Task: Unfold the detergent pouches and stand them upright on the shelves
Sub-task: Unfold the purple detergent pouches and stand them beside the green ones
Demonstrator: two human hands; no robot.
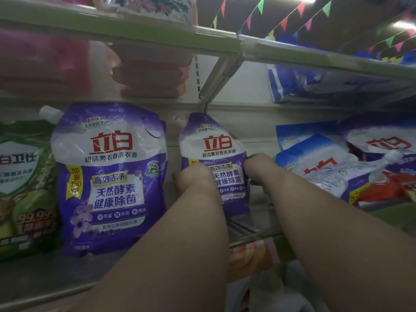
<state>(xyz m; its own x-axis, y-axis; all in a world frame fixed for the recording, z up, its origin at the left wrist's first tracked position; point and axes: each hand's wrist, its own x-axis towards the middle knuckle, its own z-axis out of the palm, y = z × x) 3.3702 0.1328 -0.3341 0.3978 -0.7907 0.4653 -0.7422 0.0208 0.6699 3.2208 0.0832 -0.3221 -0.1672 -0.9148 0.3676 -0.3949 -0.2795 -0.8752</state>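
I am holding a small purple detergent pouch [216, 152] upright on the shelf [40, 275], its top corner reaching the bracket of the shelf above. My left hand [193, 179] is gripping its left edge and my right hand [258, 168] is gripping its right edge, fingers curling behind it. The pouch is looking glossy and a little creased, white across the upper part and purple below, with a narrow pointed top.

Red characters 立白 are showing on the white band, with 超洁薰衣香洗衣液 beneath, then 高效洁净 and 天然酵素 健康除菌 on a pale panel.

Just left of this pouch, one larger purple pouch [110, 176] is standing upright, carrying the same wording plus a yellow tag reading 加量150克 and a white spout at its top left corner. Further left, one green pouch [24, 188] is standing, showing 99.99%. To the right of my pouch, a heap of blue, white and purple pouches [344, 163] is lying flat; I cannot count them.
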